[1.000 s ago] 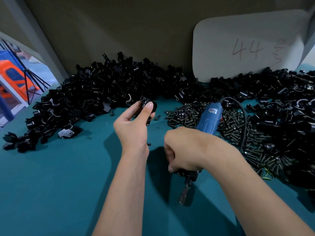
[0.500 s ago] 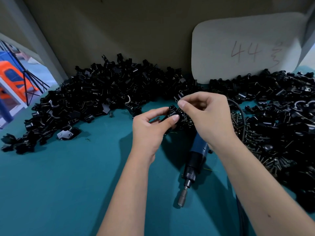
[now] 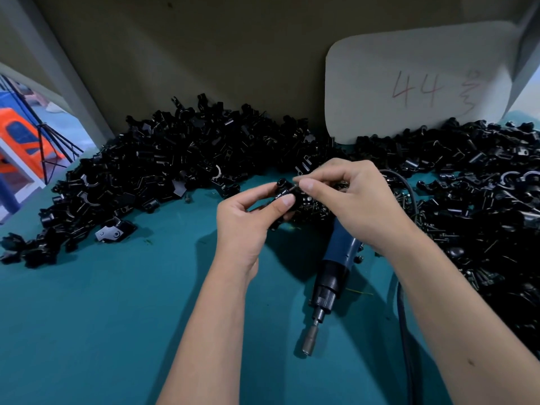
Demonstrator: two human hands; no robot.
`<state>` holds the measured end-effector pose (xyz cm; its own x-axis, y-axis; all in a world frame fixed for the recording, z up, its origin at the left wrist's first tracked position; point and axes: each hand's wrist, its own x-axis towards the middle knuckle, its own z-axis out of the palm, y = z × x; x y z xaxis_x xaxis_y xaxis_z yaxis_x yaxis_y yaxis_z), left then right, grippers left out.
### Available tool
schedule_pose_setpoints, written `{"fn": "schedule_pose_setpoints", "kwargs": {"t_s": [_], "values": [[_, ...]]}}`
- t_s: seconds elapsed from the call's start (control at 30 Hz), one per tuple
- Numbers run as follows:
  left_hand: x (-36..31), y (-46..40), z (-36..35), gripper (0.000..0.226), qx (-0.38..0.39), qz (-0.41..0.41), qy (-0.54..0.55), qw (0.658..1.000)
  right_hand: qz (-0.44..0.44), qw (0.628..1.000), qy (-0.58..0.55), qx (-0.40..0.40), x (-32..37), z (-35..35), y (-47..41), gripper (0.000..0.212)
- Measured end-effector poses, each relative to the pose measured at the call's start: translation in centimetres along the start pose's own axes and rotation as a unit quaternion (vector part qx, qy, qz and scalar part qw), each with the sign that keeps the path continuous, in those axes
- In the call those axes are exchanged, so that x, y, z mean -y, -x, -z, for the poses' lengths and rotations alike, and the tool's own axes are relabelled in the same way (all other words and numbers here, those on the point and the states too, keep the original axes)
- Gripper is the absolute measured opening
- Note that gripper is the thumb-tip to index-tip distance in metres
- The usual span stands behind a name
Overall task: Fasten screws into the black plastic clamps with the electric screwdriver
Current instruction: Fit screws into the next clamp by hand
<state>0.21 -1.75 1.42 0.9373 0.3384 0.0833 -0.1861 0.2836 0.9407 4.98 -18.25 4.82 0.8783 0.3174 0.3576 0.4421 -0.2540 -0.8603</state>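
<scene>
My left hand [image 3: 251, 220] grips a black plastic clamp [image 3: 283, 188] above the green table, thumb on its front. My right hand [image 3: 355, 200] pinches a small dark screw [image 3: 293, 188] between thumb and forefinger, its tip at the clamp. The blue electric screwdriver [image 3: 333, 276] lies on the table below my right hand, bit pointing toward me, with no hand on it. A heap of loose screws [image 3: 315, 210] lies just behind my hands, partly hidden by them.
Big piles of black clamps [image 3: 181, 159] fill the back left and the right side [image 3: 482, 200]. A white card marked 44 [image 3: 415, 83] leans on the back wall. The screwdriver's black cord [image 3: 404, 317] runs along the right. Green table surface [image 3: 102, 317] spreads in front.
A second ago my right hand held the screwdriver; it laid it down, took a screw from the heap, and now brings it to the clamp. My left hand moved right with the clamp.
</scene>
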Motion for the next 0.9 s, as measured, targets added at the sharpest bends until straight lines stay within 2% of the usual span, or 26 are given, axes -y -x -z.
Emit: {"fn": "schedule_pose_setpoints", "kwargs": {"t_s": [0.17,0.23,0.3,0.33,0.4,0.47,0.6,0.73,0.83,0.9], "values": [[-0.1,-0.2,0.5,0.032,-0.003,0.002,-0.001,1.000,-0.002,0.994,0.027,0.107,0.2,0.9,0.3,0.027],[-0.1,-0.3,0.4,0.036,-0.012,0.007,0.013,1.000,0.006,0.995,0.052,0.088,-0.1,1.2,0.4,0.030],[-0.3,-0.4,0.4,0.027,-0.039,0.030,0.066,0.997,0.016,0.990,0.139,0.012,-0.6,1.5,0.3,0.028],[-0.3,-0.5,0.4,0.025,-0.055,0.045,0.094,0.993,0.012,0.977,0.212,-0.003,-0.9,1.6,0.2,0.026],[-0.4,-0.5,0.7,0.030,-0.080,0.070,0.148,0.983,-0.015,0.944,0.328,0.033,-1.1,1.5,0.2,0.023],[-0.5,-0.6,1.1,0.028,-0.086,0.084,0.205,0.971,-0.039,0.913,0.399,0.077,-1.2,0.9,0.3,0.024],[-0.8,-0.4,1.0,0.018,-0.079,0.110,0.225,0.965,-0.066,0.856,0.508,0.076,-0.3,-1.0,0.3,0.020],[-0.6,-0.2,0.7,0.007,-0.059,0.131,0.207,0.968,-0.095,0.828,0.548,0.071,0.0,-1.9,0.1,0.014],[-0.6,-0.1,0.7,0.025,-0.042,0.135,0.204,0.969,-0.090,0.828,0.547,0.082,-0.1,-1.9,-0.1,0.013],[-0.6,-0.2,0.7,0.035,-0.037,0.132,0.203,0.969,-0.090,0.848,0.515,0.091,-0.1,-1.7,-0.2,0.011]]}}
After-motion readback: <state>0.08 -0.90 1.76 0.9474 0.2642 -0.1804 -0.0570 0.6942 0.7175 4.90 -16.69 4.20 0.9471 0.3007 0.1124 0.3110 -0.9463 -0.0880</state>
